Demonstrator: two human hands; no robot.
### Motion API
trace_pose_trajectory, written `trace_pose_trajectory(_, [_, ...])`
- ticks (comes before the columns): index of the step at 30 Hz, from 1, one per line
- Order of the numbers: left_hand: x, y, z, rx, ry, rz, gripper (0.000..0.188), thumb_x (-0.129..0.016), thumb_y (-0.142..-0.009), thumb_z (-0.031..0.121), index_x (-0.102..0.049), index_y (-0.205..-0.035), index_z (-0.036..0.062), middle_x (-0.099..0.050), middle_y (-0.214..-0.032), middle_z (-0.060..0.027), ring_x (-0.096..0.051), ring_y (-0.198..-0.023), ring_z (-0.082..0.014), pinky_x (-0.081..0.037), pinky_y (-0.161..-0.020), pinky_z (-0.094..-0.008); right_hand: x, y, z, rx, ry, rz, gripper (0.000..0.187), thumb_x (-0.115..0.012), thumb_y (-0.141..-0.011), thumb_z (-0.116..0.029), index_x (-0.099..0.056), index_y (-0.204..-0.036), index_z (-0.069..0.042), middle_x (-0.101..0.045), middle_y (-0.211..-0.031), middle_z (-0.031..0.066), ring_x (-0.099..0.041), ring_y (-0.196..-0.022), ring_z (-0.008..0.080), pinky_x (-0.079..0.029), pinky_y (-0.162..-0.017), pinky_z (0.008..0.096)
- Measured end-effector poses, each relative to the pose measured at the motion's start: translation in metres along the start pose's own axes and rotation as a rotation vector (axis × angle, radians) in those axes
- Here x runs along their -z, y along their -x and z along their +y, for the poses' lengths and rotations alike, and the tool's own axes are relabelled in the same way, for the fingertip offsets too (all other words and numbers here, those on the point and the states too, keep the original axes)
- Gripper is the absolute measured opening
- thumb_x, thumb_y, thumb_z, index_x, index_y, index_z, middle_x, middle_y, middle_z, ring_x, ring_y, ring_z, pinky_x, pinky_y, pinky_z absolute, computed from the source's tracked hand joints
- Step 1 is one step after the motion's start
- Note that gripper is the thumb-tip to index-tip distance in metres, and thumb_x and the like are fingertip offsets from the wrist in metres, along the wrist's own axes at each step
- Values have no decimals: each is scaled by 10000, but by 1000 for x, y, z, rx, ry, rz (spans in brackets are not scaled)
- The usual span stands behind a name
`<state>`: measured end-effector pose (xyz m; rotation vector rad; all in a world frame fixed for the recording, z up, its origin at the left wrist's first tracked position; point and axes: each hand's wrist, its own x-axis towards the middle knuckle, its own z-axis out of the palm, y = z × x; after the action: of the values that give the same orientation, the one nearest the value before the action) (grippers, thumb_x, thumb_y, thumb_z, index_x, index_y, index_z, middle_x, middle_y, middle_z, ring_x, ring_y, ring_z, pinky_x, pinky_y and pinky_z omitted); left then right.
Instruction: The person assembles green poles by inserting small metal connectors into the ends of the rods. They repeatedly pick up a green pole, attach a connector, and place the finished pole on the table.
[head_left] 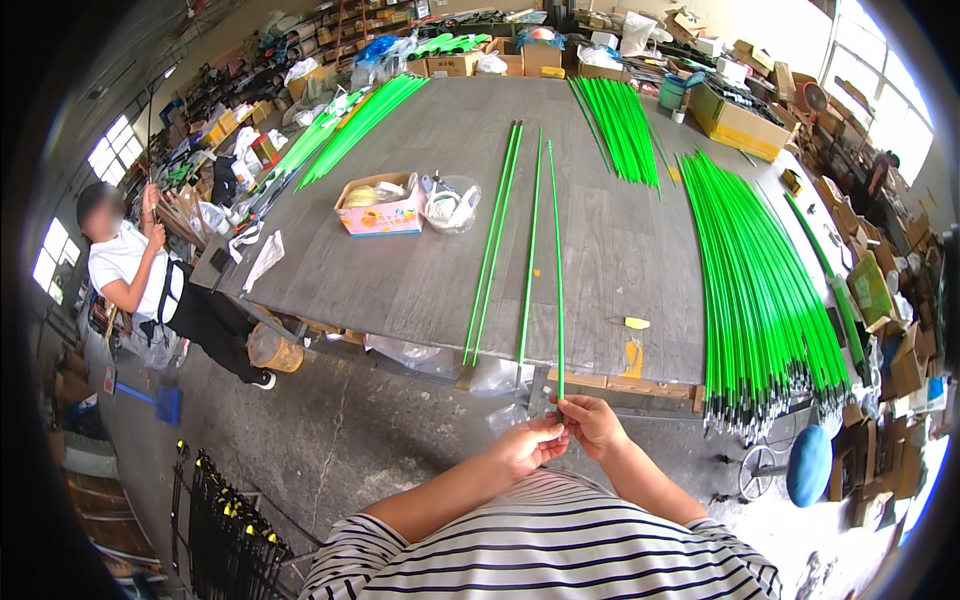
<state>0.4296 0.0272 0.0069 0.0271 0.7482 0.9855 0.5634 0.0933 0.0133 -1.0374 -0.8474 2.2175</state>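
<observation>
The right hand (597,428) pinches the near end of a green rod (557,270) between thumb and fingers; the left hand (535,444) grips the same end just below, its fingertips closed on the dark tip. The rod runs out over the near edge of the table (400,285), its far part lying toward the middle.

To work this end well, I would hold the shaft steady with the right hand, let the left do the fine work, and keep the rod straight so the table bears its length.

Just left lie a single rod (530,260) and a pair (490,260), their near ends at or past the near edge. A yellow piece (636,323) sits right of the held rod, close to that edge. A large bundle (755,270) lies along the right edge, dark ends past the near right corner.

The fingers cover the held tip, so any small part there cannot be told. The box (380,220) toward the left edge has contents hard to make out.
</observation>
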Motion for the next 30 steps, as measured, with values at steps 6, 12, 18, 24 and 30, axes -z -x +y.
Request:
trace_pose_trajectory(6, [2, 3, 0, 21, -11, 32, 197, -599, -764, 86, -506, -936, 70, -539, -864, -40, -520, -814, -153, -436, -790, -299, -1, 0, 5, -9, -27, 27, 202, -523, -831, -119, -567, -941, 44, -581, -779, 74, -519, -635, 112, -446, -598, 233])
trace_pose_trajectory(12, [6, 3, -1, 12, -17, 38, 197, -595, -767, 83, -499, -939, 73, -534, -858, -35, -518, -812, -148, -438, -784, -295, -5, 1, 5, -18, -49, 11, 196, -524, -831, -122, -569, -934, 39, -580, -778, 71, -505, -628, 104, -443, -597, 229])
trace_pose_trajectory(18, [-1, 3, 2, 24, -25, 42, 182, -583, -776, 77, -502, -939, 72, -533, -864, -36, -517, -811, -149, -440, -779, -293, 5, -4, 7, -2, -15, -7, 199, -475, -853, -102, -541, -972, 43, -594, -806, 115, -580, -704, 169, -478, -622, 260])
trace_pose_trajectory(24, [1, 2, 1, 14, -23, 36, 165, -561, -790, 66, -506, -945, 58, -541, -849, -41, -528, -794, -150, -451, -756, -287, -1, -5, 3, -25, -37, 14, 192, -533, -822, -121, -577, -928, 33, -573, -765, 55, -493, -622, 99, -429, -589, 232])
trace_pose_trajectory(30, [22, -19, -13, -27, -55, -24, 158, -604, -773, 146, -556, -907, 77, -575, -820, -24, -555, -782, -144, -465, -741, -290, -9, 3, -1, 28, 35, 53, 180, -519, -822, -113, -566, -926, 27, -582, -729, 59, -549, -642, 132, -439, -569, 248])
